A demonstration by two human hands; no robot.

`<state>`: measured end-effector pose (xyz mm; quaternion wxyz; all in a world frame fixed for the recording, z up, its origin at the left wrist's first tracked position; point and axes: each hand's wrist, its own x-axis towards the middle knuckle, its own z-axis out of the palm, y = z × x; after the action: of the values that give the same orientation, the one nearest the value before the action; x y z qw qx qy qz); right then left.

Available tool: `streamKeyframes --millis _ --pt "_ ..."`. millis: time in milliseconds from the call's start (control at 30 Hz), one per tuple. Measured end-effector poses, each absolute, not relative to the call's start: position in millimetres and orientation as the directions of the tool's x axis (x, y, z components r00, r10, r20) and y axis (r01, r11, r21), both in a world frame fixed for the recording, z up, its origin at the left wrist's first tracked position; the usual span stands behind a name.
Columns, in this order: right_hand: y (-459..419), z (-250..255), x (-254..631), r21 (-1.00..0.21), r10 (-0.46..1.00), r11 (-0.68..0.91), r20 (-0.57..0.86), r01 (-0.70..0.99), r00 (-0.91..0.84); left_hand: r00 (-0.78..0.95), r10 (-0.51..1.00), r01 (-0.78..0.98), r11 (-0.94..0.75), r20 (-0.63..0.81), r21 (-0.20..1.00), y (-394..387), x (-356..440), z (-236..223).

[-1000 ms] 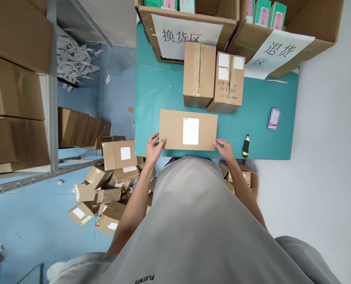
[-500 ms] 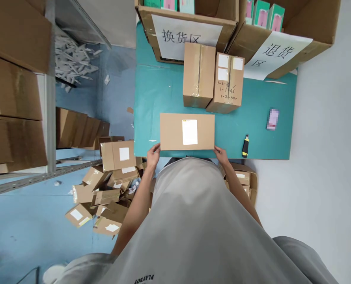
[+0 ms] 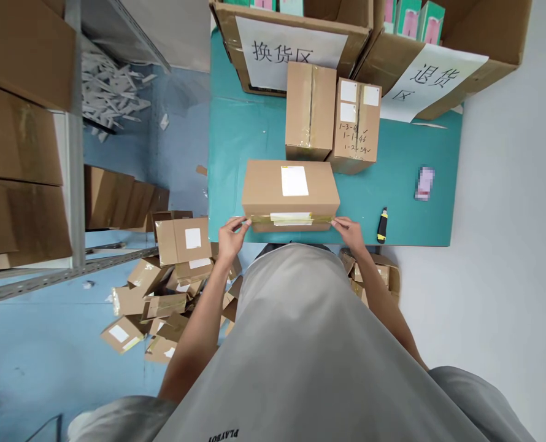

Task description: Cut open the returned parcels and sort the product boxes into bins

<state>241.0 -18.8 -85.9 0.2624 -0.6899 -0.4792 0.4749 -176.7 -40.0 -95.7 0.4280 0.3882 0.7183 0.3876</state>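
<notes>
A brown cardboard box (image 3: 264, 184) with a white label on top stands at the near edge of the teal table (image 3: 245, 135). It is tipped so that its taped near side shows. My left hand (image 3: 231, 236) grips its lower left corner, fingers curled. My right hand (image 3: 349, 233) grips its lower right corner the same way. Behind it stand two sealed boxes side by side, a plain one (image 3: 310, 110) and one with white labels and handwriting (image 3: 356, 126).
A yellow-black utility knife (image 3: 382, 224) lies on the table right of my right hand. Two large open cartons with paper signs (image 3: 291, 52) (image 3: 429, 77) stand at the back. Small boxes (image 3: 167, 282) litter the blue floor at left, beside shelving with cartons (image 3: 19, 147).
The box lay flat with its labelled face up; both hands have tilted it up and away, so its taped near side now shows.
</notes>
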Motion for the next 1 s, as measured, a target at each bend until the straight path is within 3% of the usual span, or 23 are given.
streamKeyframes --millis 200,500,700,833,1000 --pt "3 -44 236 -0.853 0.961 -0.277 -0.251 0.443 0.117 -0.379 0.912 0.329 0.291 -0.157 0.898 -20 -181 -63" --pt "0 -63 224 -0.776 0.92 -0.389 -0.36 0.497 0.157 -0.438 0.856 0.387 0.455 -0.275 0.802 -26 -170 -69" --pt "-5 -66 227 -0.77 0.904 -0.427 -0.378 0.474 0.201 -0.454 0.855 0.429 0.456 -0.25 0.78 -27 -159 -51" --pt "-4 -70 256 -0.74 0.888 -0.458 -0.359 0.493 0.287 -0.376 0.92 0.498 0.299 -0.108 0.814 -24 -128 -19" --pt "-7 -73 297 -0.713 0.804 -0.58 -0.425 0.394 0.415 -0.087 0.986 0.583 -0.063 0.139 0.81 -18 -62 28"
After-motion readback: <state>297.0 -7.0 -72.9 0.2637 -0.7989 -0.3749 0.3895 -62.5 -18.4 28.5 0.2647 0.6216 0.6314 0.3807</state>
